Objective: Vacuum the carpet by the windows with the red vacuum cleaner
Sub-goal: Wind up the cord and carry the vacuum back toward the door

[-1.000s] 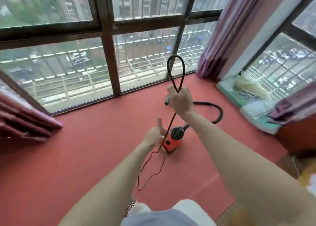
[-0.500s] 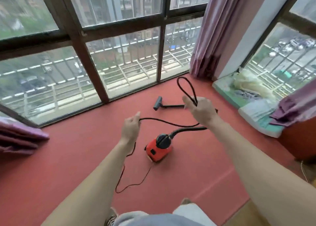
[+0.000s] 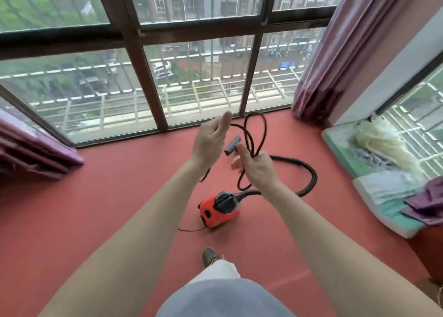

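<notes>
The small red vacuum cleaner [image 3: 217, 210] sits on the red carpet [image 3: 96, 197] in front of me. Its black hose [image 3: 309, 173] curves off to the right, and the grey nozzle [image 3: 232, 145] lies near the windows [image 3: 191, 77]. My right hand [image 3: 257, 170] is closed around loops of the thin black power cord [image 3: 257, 134], held above the vacuum. My left hand [image 3: 211, 139] is raised beside it with the cord running through its loosely curled fingers and hanging down past my wrist.
Purple curtains hang at the left [image 3: 28, 149] and at the right corner [image 3: 316, 72]. A cushioned ledge [image 3: 383, 197] with cloths and a pale tassel bundle lies by the right window. My shoe [image 3: 209, 256] stands just behind the vacuum.
My hands have come close together and risen, gathering the cord into more loops in my right hand. The slack cord on the carpet has shortened. My view shifted left and down.
</notes>
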